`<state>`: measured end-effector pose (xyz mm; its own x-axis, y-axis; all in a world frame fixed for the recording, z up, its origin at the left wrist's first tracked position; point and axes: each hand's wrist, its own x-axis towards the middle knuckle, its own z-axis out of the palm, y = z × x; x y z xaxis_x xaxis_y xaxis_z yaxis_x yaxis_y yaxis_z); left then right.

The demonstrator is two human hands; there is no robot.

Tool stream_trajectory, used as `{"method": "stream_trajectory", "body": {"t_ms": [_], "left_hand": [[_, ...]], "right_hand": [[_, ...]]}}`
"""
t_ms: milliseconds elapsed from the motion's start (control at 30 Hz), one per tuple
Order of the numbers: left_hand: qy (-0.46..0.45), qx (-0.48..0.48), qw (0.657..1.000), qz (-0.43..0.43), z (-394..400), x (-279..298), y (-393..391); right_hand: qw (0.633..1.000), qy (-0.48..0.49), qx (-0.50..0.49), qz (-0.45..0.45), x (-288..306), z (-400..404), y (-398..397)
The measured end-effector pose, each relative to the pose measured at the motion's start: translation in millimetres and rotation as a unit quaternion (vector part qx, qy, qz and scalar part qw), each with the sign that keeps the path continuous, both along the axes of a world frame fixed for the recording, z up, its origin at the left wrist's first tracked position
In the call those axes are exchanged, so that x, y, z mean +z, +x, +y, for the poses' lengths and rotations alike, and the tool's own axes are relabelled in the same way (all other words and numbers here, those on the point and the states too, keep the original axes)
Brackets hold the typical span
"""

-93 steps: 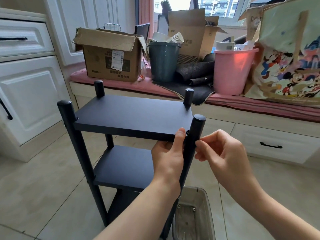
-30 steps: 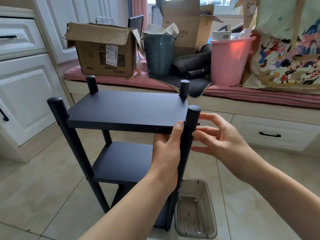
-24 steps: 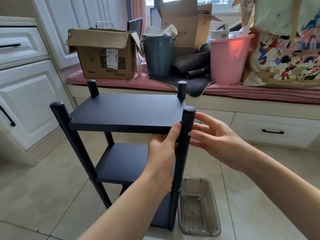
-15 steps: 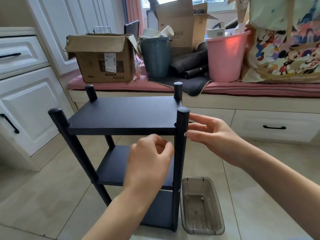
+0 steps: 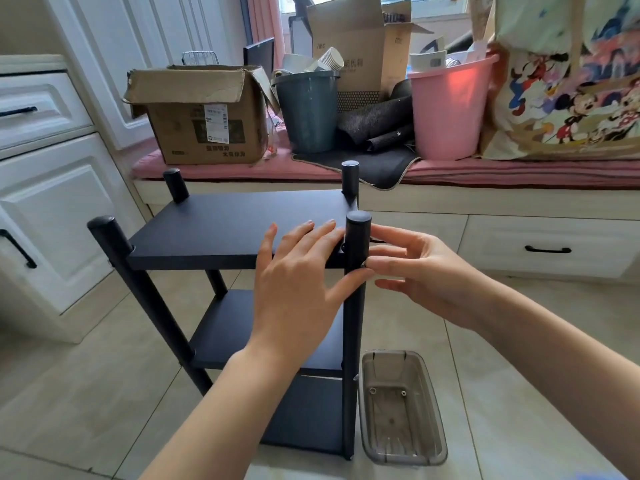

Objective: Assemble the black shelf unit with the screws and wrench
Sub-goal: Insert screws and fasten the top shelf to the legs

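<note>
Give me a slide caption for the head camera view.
Both hands, left hand and right hand, meet at the black shelf unit's near-right post.

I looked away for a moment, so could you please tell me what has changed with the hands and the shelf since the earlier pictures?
The left hand let go of the front right post, rose and now lies flat on the top shelf. The right hand opened and stays at the post. The shelf unit and the clear tray stayed put.

shelf unit [image 5: 221, 230]: matt black, smooth boards
tray [image 5: 401, 410]: clear smoky plastic
box [image 5: 201, 123]: creased brown cardboard
floor [image 5: 86, 393]: glossy beige tile
</note>
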<state>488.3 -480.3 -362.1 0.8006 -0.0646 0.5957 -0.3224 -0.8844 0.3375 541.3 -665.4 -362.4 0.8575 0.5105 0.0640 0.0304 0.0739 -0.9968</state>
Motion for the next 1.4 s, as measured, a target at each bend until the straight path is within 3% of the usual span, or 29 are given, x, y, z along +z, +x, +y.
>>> {"method": "stream_trajectory", "body": {"t_ms": [333,467,667,833,967,1067,1367,1400], "left_hand": [[0.005,0.028,0.999,-0.042,-7,-5,3],[0.006,0.042,0.996,-0.073,-11,-10,7],[0.015,0.068,0.991,-0.114,-19,-17,14],[0.019,0.081,0.988,-0.132,-24,-19,21],[0.020,0.089,0.987,-0.134,-28,-20,27],[0.018,0.095,0.986,-0.137,-31,-20,30],[-0.003,0.111,0.985,-0.129,-44,-19,32],[-0.004,0.113,0.985,-0.130,-46,-19,33]], "right_hand": [[0.999,-0.027,-0.018,-0.010,-14,-14,3],[0.994,-0.106,-0.036,-0.002,-45,-30,11],[0.971,-0.207,-0.055,0.106,-136,-56,29],[0.927,-0.355,-0.062,0.106,-238,-60,46],[0.854,-0.520,-0.023,0.012,-315,-47,64],[0.790,-0.609,0.065,-0.012,-356,-39,66],[0.734,-0.667,0.110,-0.069,-409,-44,82],[0.713,-0.685,0.118,-0.095,-408,-46,84]]}}
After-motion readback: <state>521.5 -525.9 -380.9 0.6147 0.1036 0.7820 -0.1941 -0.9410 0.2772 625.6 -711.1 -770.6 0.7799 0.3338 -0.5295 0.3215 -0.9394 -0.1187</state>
